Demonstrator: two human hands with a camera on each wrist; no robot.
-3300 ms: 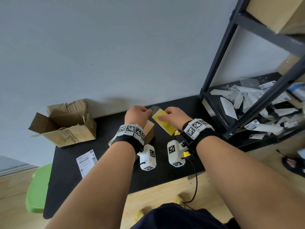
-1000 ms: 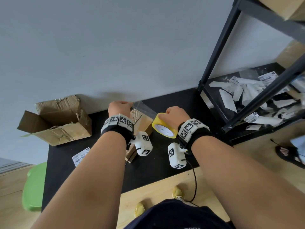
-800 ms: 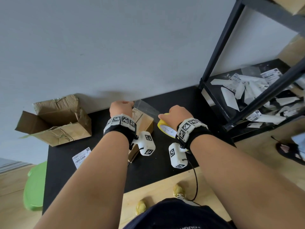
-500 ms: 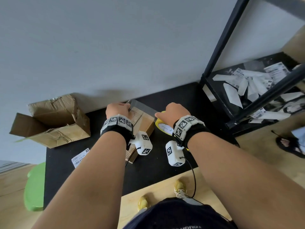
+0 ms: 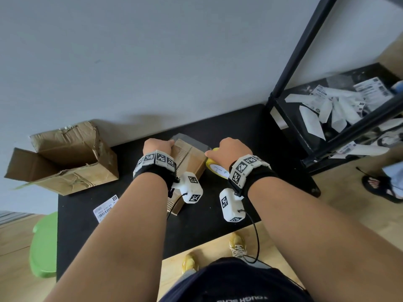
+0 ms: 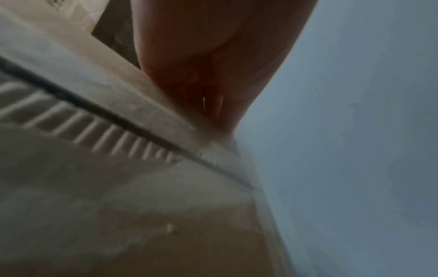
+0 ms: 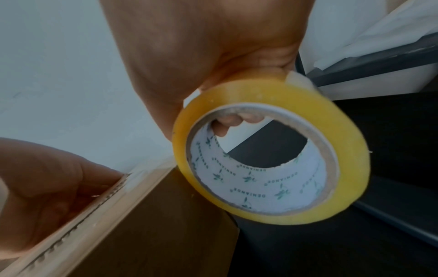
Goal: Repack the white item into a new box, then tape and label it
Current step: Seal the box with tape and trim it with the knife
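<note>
Two hands were working the small box (image 5: 189,159) at the middle of the black table (image 5: 135,236), and each had its own job. Your left hand (image 5: 157,145) was curled over the far left edge of the box, fingers pressed on the cardboard where the strip of clear tape (image 5: 192,143) began, likely to pin the tape's end so it would not lift. Your right hand (image 5: 231,150) was clamped on the yellow roll of tape (image 7: 270,150), thumb over the outside and a fingertip (image 7: 231,121) hooked through the core, so you could pull while the roll turned. The roll sat just beside the box's right side, low, with the tape drawn across the top. The white item was not visible; I judged it to be inside the box. Compared with a few seconds before, when both hands held the roll up over the box and picked at the tape, your hands had moved apart and the tape had been laid down over the box. The torn old box (image 5: 65,158) lay open at far left, and a label (image 5: 106,207) waited flat on the table near it, not yet used.
</note>
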